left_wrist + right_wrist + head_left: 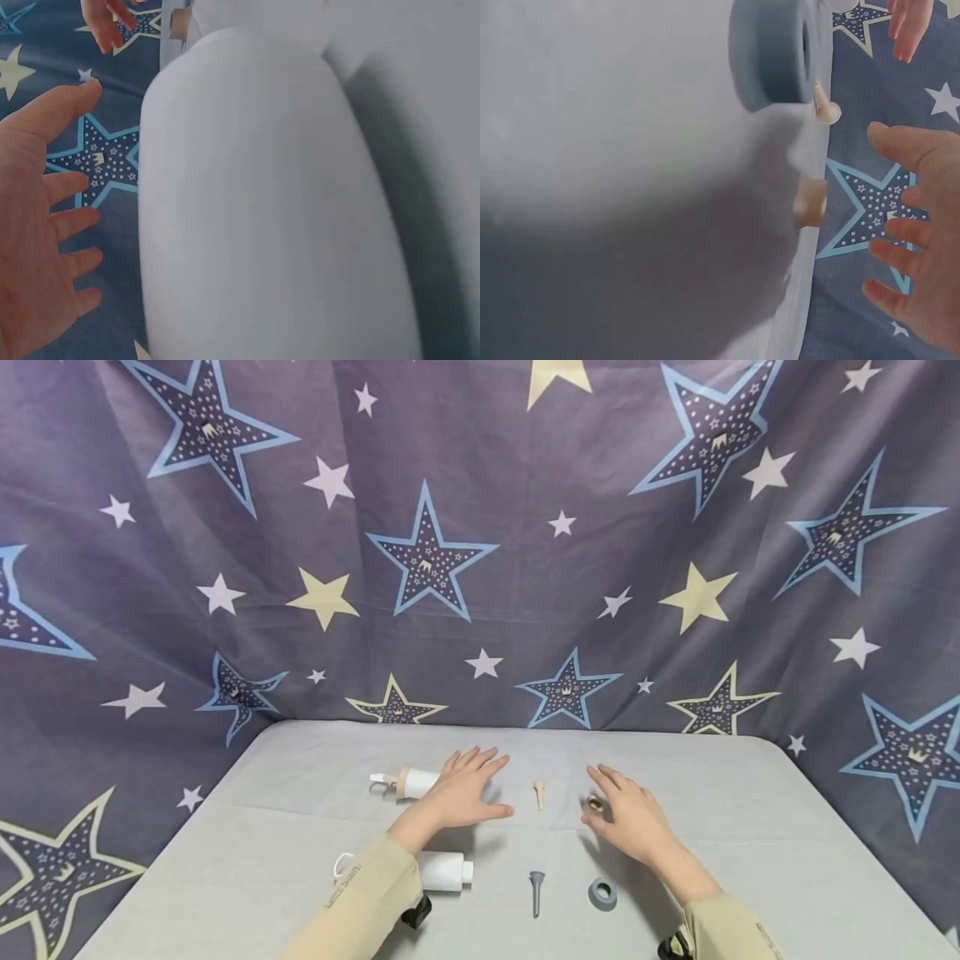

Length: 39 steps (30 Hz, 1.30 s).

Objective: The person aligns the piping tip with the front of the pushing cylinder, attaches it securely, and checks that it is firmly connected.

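Observation:
My left hand (467, 795), fingers spread and holding nothing, hovers beside a white bottle with a beige collar (414, 783) that lies on its side, partly hidden by the hand. A second white bottle (444, 871) lies under the left forearm and fills much of the left wrist view. On the right, my right hand (633, 818) has its fingers extended around the near side of a small beige ring (595, 803), with a gap between them in the right wrist view. Between the hands lies a beige funnel-shaped piece (539, 793).
Nearer the front lie a grey funnel-shaped piece (536, 893) and a thick grey ring (602, 894). A pale cloth (735, 793) covers the table, and a star-patterned curtain (525, 610) hangs behind its far edge.

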### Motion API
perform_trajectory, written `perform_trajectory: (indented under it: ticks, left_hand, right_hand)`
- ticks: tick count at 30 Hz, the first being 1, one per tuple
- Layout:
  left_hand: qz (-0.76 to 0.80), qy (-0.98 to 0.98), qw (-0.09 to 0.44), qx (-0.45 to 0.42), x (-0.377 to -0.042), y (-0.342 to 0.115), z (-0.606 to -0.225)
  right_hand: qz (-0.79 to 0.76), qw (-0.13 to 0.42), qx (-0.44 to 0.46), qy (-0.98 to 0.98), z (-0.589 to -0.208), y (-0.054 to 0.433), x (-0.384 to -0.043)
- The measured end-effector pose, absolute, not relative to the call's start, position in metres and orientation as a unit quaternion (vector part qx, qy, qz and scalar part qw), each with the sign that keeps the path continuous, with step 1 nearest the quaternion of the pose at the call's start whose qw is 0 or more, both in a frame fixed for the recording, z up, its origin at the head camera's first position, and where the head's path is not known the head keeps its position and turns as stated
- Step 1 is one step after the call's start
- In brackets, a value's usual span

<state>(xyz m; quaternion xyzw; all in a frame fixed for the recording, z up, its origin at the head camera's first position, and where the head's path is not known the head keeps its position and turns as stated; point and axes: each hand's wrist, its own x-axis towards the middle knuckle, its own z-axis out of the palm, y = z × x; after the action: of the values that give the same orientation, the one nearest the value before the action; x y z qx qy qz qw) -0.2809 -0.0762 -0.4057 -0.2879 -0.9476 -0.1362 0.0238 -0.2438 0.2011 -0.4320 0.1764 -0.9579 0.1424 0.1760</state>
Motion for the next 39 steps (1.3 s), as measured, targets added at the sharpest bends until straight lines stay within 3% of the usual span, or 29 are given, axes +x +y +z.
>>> perform_trajectory:
  ticks: [7,19,39]
  left_hand:
    - [-0.141,-0.943,0.016,-0.302,-0.290,-0.066,-0.405]
    - [-0.132,-0.934,-0.002,-0.331,-0.300,-0.045,-0.409]
    - [-0.078,-0.945,-0.016,-0.317,-0.309,-0.011,-0.425]
  right_hand:
    - [0.151,0.174,0.179,-0.956,-0.438,0.205,-0.253]
    - [0.180,0.123,0.158,-0.963,-0.439,0.208,-0.264]
    - [0.228,0.081,0.125,-0.962,-0.447,0.207,-0.274]
